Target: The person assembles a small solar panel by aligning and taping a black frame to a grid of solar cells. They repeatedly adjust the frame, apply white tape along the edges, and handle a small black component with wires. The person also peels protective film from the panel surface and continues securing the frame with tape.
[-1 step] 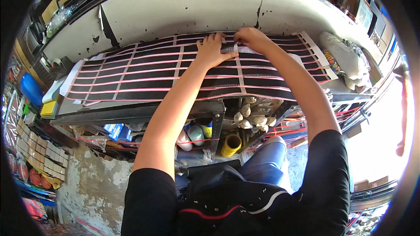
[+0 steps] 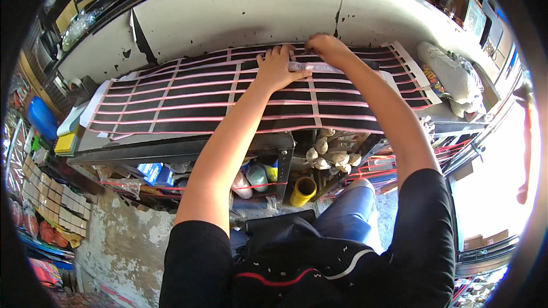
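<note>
A long black sheet (image 2: 194, 101) with pink lengthwise lines and pale crosswise strips lies on the bench. My left hand (image 2: 277, 68) rests on it near the far edge, palm down, fingers spread and thumb stretched to the right. Just right of it, my right hand (image 2: 324, 47) is over the far edge with its fingers curled together in a pinch; what they hold is too small to make out. Between and below the hands a shiny pale pink band (image 2: 319, 67) with print shows on the sheet. My right wrist hides part of it.
A pale wall panel (image 2: 240, 5) stands behind the bench. A grey-white bundle (image 2: 448, 68) sits at the right end, a yellow pad (image 2: 67, 142) at the left. On and near the shelf below are bottles (image 2: 257, 177), wrapped knobs (image 2: 321, 145) and a yellow tube (image 2: 303, 190).
The pink band between my hands now shows more clearly, and the sheet's lines there have shifted slightly. My right hand has moved very little; my left hand stays in place.
</note>
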Demonstrator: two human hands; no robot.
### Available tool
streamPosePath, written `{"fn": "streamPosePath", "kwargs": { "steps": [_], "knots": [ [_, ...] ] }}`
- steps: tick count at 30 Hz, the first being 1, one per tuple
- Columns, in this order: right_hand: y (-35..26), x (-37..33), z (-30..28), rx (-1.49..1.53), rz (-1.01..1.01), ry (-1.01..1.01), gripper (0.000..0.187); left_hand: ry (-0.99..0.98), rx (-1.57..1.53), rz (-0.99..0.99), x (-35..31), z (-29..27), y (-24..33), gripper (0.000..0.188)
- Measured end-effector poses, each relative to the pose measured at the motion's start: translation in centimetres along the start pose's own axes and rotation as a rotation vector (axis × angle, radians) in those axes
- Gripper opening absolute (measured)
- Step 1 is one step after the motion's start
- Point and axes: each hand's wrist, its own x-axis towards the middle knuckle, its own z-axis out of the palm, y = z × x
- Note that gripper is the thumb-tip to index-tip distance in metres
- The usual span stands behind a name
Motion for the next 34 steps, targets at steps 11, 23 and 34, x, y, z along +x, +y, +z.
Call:
{"fn": "streamPosePath", "kwargs": {
  "steps": [11, 23, 34],
  "knots": [
    [-3.0, -2.3, 1.4, 0.384, 0.343, 0.067, 0.019, 0.854, -0.482, 0.083, 2.5, -3.6, -4.4, 0.053],
    [-0.8, -2.8, 2.8, 0.201, -0.123, 0.160, 0.015, -0.286, 0.404, -0.463, -8.6, -11.7, -17.4, 0.068],
    [2.4, -14.3, -4.2, -0.106, 0.057, 0.327, 0.018, -0.273, 0.413, -0.485, -8.3, -11.2, -20.6, 0.070]
  ]
}}
